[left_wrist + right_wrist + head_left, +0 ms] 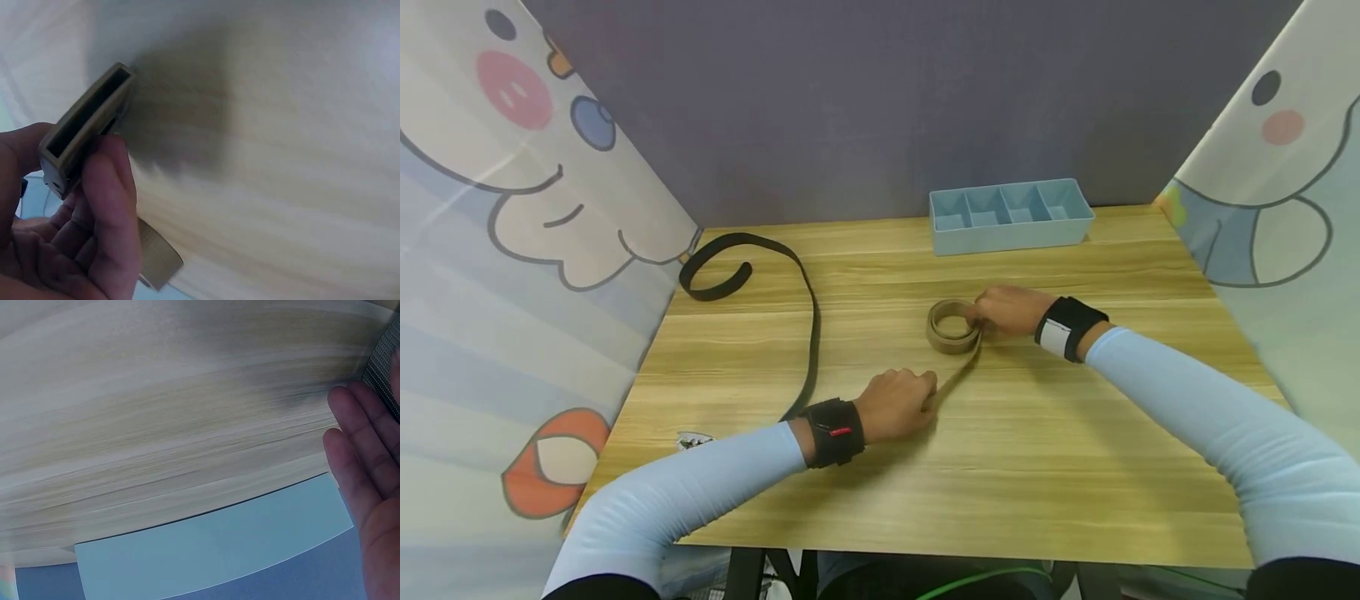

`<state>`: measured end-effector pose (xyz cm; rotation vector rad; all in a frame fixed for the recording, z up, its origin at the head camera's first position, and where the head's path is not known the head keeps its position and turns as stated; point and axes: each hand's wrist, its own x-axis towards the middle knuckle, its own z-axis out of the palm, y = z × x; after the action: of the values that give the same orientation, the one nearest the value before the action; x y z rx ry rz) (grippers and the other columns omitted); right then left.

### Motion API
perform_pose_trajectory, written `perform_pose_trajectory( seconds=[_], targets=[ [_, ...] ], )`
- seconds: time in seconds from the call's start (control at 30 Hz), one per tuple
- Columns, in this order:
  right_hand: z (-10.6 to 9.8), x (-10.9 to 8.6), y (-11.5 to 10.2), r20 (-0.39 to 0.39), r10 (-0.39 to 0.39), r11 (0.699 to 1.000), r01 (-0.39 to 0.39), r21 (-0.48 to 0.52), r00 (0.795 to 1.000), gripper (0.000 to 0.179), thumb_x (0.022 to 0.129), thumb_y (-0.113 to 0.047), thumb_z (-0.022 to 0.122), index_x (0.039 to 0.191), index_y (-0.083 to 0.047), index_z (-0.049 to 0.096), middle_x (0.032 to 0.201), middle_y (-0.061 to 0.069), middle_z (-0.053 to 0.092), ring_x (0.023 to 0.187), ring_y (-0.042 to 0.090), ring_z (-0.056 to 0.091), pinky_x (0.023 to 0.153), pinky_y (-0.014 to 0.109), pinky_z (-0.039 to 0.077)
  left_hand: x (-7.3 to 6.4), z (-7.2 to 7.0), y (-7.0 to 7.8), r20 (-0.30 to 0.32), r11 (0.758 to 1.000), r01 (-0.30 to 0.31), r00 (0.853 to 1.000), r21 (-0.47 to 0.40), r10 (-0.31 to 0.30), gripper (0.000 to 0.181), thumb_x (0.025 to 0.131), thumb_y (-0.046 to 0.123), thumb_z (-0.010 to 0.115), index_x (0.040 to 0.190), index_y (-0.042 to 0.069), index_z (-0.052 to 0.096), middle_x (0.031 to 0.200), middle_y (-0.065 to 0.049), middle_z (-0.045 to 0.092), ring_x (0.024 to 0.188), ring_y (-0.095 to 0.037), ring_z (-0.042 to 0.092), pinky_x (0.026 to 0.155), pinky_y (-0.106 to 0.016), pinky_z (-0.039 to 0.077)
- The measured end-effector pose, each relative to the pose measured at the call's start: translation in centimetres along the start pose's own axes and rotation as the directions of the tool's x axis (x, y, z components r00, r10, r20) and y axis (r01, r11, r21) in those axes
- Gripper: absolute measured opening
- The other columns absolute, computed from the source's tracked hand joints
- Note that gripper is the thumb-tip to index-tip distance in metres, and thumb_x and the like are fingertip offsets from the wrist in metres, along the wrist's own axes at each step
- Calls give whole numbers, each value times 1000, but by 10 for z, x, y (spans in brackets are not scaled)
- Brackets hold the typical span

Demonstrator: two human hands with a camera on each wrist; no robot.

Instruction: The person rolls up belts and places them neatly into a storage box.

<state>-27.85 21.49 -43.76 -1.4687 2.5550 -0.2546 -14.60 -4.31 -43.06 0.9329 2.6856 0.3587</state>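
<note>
A tan webbing belt (936,342) lies on the table, coiled at one end, with a straight length running toward my left hand (895,406). In the left wrist view, the thumb and fingers of that hand pinch a bronze-coloured metal belt buckle (90,115), its long slot facing the camera. Ribbed tan webbing (159,256) shows below the fingers. My right hand (1013,310) grips the coil's right side between thumb and fingers. At the edge of the right wrist view, the woven belt (382,365) sits beside those fingers; most of the coil is out of that frame.
A dark belt (814,333) curves along the table's left side, its near part hidden behind my left wrist. A small silvery object (692,439) lies by the left sleeve. At the back stands a light blue tray (1011,239) with several compartments, against a grey partition (820,108).
</note>
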Motion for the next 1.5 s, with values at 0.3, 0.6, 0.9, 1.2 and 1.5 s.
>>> perform_pose_trajectory(
  seconds=[0.3,0.6,0.9,1.2,1.5],
  targets=[
    [-3,0,-3,0,21,1000,-21,5,1000,21,85,7,79,98,-9,76,97,10,80,88,24,77,79,37,63,3,-15,-32,-77,980,-72,993,186,87,7,94,8,71,96,10,65,63,6,44,56,-8,42,45,-24,35],
    [1,-2,-1,-20,9,1000,-9,7,1000,22,85,8,77,96,-10,77,93,8,80,84,22,76,76,36,62,20,-29,-53,-56,961,-18,998,278,35,7,97,14,70,97,8,73,66,3,49,57,-10,42,48,-24,39],
    [4,-3,-1,-36,-11,1000,11,4,999,21,83,8,79,95,-10,76,90,6,79,80,18,75,72,31,61,50,-33,-74,-154,926,61,988,372,-3,20,92,27,79,81,12,73,65,2,55,58,-12,43,55,-34,47],
    [5,-4,-3,-46,0,1000,0,4,999,19,82,4,82,94,-10,75,90,6,79,80,17,75,71,31,61,73,-38,-72,-179,888,125,983,442,-49,24,95,40,76,107,20,81,90,-1,78,79,-18,69,76,-40,57],
    [6,-5,-6,-44,16,1000,-17,-7,999,17,87,2,79,93,-13,78,90,6,79,82,18,75,72,32,60,95,-36,-70,-211,924,127,976,361,-52,21,95,32,77,110,18,82,101,-7,74,88,-23,70,71,-36,60]
  ],
)
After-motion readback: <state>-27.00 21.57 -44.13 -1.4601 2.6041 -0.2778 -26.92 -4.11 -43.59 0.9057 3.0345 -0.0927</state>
